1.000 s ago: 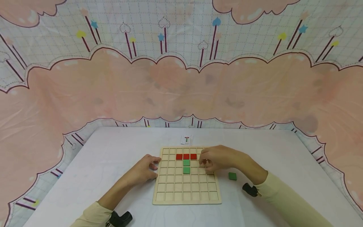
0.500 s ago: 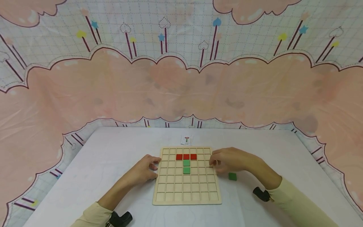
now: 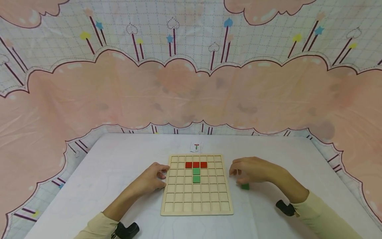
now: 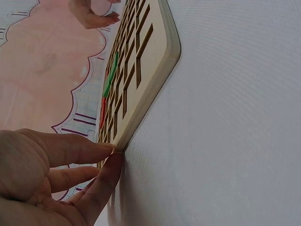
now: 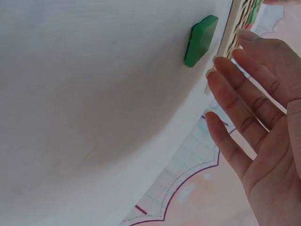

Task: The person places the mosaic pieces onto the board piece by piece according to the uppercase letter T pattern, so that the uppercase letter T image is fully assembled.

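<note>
A light wooden grid board lies flat on the table. Three red tiles form a row in it, and two green tiles sit in the column beneath the middle red one. My left hand rests thumb and index fingertips against the board's left edge, spaced apart along it. To the right of the board, my right hand hovers with loosely bent fingers and nothing held. Below it lies a loose green tile, partly covered by the hand in the head view, apart from the fingers in the right wrist view.
Behind the board lies a small printed card with a T-shaped red and green pattern on a grid. The white tabletop reaches to a patterned curtain at the back. Each wrist wears a black camera.
My right hand has moved rightward off the board to above the loose green tile. The left hand and the board have stayed put.
</note>
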`<state>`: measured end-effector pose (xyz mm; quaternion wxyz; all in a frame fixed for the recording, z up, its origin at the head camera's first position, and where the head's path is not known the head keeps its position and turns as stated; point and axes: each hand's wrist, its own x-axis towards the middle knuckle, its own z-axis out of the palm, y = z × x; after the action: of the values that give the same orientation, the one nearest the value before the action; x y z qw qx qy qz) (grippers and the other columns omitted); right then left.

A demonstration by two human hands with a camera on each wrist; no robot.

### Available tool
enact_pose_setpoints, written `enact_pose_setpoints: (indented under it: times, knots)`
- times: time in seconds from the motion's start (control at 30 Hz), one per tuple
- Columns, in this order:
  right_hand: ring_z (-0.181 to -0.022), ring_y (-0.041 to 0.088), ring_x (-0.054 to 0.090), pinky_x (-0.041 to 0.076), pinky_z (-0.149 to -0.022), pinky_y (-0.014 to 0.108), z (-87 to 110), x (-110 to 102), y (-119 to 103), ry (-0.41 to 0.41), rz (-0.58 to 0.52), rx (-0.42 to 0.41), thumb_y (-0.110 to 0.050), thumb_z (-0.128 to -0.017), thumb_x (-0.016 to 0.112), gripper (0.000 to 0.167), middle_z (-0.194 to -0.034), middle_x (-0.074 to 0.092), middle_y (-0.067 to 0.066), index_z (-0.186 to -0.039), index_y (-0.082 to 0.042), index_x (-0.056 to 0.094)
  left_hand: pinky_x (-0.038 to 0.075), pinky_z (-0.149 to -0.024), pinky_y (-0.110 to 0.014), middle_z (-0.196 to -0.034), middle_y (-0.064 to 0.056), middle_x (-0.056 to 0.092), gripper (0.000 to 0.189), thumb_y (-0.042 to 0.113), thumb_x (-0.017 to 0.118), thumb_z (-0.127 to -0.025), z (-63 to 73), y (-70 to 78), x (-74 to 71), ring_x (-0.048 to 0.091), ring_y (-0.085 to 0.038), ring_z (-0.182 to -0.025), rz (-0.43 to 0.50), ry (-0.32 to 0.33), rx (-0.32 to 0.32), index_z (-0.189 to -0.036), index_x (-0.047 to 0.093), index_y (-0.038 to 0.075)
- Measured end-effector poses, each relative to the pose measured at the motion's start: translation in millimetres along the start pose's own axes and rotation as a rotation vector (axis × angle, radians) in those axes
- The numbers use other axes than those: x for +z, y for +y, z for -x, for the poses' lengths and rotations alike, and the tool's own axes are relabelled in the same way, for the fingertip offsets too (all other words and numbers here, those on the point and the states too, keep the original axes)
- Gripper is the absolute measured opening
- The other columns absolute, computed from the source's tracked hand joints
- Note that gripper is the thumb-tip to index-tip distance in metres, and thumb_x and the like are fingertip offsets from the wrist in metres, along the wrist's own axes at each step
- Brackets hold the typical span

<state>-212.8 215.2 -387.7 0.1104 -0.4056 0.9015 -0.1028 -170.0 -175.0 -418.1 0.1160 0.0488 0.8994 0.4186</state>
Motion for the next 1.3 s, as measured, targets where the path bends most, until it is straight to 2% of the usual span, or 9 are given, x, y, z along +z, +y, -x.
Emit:
enact_pose_setpoints:
  times: [0.3, 0.6, 0.77, 1.3]
  knots:
    - [-0.091, 0.005, 0.060, 0.051, -0.077, 0.029, 12.2, 2.6, 6.7, -0.004, -0.031, 0.030, -0.018, -0.083, 0.077, 0.026, -0.098, 0.062, -0.015, -0.109, -0.021, 0.073, 0.050, -0.068, -0.029, -0.114, -0.011, 0.054, 0.064, -0.015, 0.075, -0.076, -0.3, -1.4, 0.4, 0.056, -0.019, -0.097, 0.000, 0.004, 0.001, -0.137, 0.059, -0.005]
    - [-0.089, 0.003, 0.057, 0.051, -0.077, 0.027, 24.8, 6.6, 9.6, -0.018, -0.038, 0.054, -0.024, -0.084, 0.081, 0.023, -0.095, 0.060, -0.017, -0.106, -0.024, 0.072, 0.050, -0.069, -0.028, -0.115, -0.011, 0.055, 0.064, -0.015, 0.075, -0.076, 0.4, -2.0, 0.1, 0.056, -0.019, -0.098, 0.006, 0.000, 0.002, -0.137, 0.058, -0.005]
    - [-0.088, 0.003, 0.057, 0.051, -0.076, 0.027, 29.4, 8.2, 9.0, -0.024, -0.046, 0.076, -0.020, -0.083, 0.080, 0.024, -0.094, 0.058, -0.018, -0.105, -0.026, 0.073, 0.050, -0.069, -0.027, -0.116, -0.011, 0.055, 0.064, -0.015, 0.074, -0.076, 0.1, -1.5, -0.3, 0.056, -0.019, -0.098, 0.012, -0.002, 0.002, -0.137, 0.058, -0.005]
    - [-0.084, 0.002, 0.054, 0.050, -0.075, 0.026, 32.7, 13.2, 7.0, -0.020, -0.031, 0.082, -0.019, -0.083, 0.081, 0.023, -0.092, 0.055, -0.018, -0.103, -0.027, 0.072, 0.050, -0.068, -0.029, -0.114, -0.011, 0.054, 0.064, -0.015, 0.074, -0.076, 0.2, -0.8, 0.0, 0.056, -0.019, -0.097, 0.011, 0.006, 0.005, -0.137, 0.058, -0.005]
